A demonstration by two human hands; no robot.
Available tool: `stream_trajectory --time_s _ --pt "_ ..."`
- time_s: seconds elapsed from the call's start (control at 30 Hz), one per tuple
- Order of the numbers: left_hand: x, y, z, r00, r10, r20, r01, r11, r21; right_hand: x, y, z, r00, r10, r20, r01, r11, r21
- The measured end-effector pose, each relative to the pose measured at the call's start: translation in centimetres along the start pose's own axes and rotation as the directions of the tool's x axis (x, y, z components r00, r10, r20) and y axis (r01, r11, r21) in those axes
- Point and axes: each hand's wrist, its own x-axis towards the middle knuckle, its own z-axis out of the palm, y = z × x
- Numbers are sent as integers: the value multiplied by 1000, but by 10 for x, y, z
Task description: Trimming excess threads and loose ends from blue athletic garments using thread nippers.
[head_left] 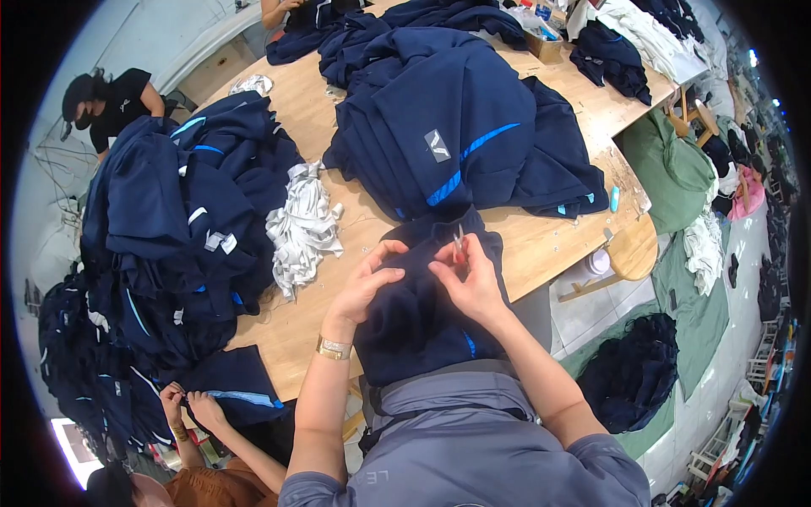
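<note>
A dark navy garment (410, 317) with a small blue stripe lies across my lap and the table's front edge. Over its left part, my left hand (369, 283) has its thumb and fingers apart, with nothing seen between them. My right hand (473, 283) is closed around small red-handled thread snips (459, 245), blades pointing up and away from me. The snips are just above the cloth near its far edge. Whether the blades touch anything, I cannot tell.
On the wooden table (312, 338) are a large navy garment pile (405, 110), another navy heap (144, 211) and white fabric strips (304, 224). At lower left, a co-worker's hands (203, 410) hold navy cloth. A wooden stool (634, 250) stands at the right.
</note>
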Motion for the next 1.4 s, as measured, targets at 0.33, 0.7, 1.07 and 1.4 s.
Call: stream_trajectory --time_s 0.33,0.7,1.07,1.4 --pt "2 11 -2 999 22 43 -22 1000 15 12 23 -28 888 195 -416 91 813 575" --pt "-3 23 15 994 105 17 -103 987 -122 -7 9 -15 998 61 -14 -54 956 289" --pt "-8 34 19 989 137 53 -138 990 28 -2 -22 -45 943 -226 244 324 788 -523" --pt "-9 36 17 986 147 75 -155 981 118 2 -24 -47 935 -244 259 344 805 -483"
